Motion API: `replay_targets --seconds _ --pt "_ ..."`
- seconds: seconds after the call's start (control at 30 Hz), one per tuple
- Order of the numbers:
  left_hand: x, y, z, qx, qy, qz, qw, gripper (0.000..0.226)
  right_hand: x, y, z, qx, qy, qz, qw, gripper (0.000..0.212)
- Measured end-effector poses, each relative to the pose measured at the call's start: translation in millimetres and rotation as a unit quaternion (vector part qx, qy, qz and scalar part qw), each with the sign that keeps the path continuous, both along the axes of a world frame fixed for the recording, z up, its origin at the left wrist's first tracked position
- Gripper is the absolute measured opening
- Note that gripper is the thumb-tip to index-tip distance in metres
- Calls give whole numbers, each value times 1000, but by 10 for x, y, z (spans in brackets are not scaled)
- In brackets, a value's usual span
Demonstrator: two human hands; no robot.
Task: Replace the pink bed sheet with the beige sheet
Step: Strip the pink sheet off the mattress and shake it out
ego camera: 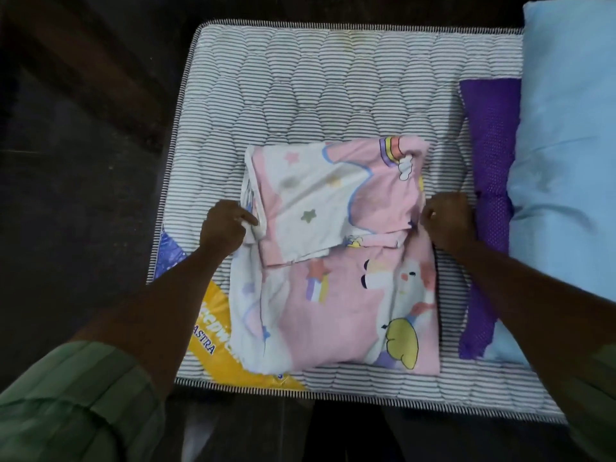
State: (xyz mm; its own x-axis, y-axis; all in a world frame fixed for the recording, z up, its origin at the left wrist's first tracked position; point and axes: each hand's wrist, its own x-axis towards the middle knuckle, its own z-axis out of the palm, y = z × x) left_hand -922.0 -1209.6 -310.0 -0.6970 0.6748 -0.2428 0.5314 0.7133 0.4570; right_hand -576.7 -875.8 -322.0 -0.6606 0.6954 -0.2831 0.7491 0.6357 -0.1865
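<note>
Your left hand (225, 226) pinches the folded pink sheet (336, 251) at its 9 o'clock edge; your right hand (448, 221) curls its grip onto the 3 o'clock edge. The sheet lies on the bare striped mattress (316, 91). At 3 o'clock, a purple cloth (490, 155), then a blue pillow (566, 128).

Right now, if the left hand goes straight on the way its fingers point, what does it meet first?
The left hand points right, already pinching the edge of the folded pink sheet. Going on, it would likely push into that sheet's folded layers first.
</note>
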Motion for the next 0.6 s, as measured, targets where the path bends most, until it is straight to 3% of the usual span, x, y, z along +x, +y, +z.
replay_targets --seconds 0.1,0.17,0.23,0.37,0.5,0.6 --pt "174 281 232 39 54 93 993 21 -339 -179 300 32 51 -93 994 17" --pt "245 461 310 108 119 80 984 19 -524 -205 333 5 116 -91 989 16" --pt "269 670 336 96 148 4 984 35 -715 -186 359 27 130 -27 991 34" --pt "192 1177 332 -64 128 -138 980 86 -1175 14 448 51 47 50 996 83" --pt "-103 1414 177 -139 96 -97 981 121 -1513 304 361 33 -56 104 992 136" --pt "-204 1389 60 -173 95 -95 976 125 -1639 348 271 22 -123 118 985 145"
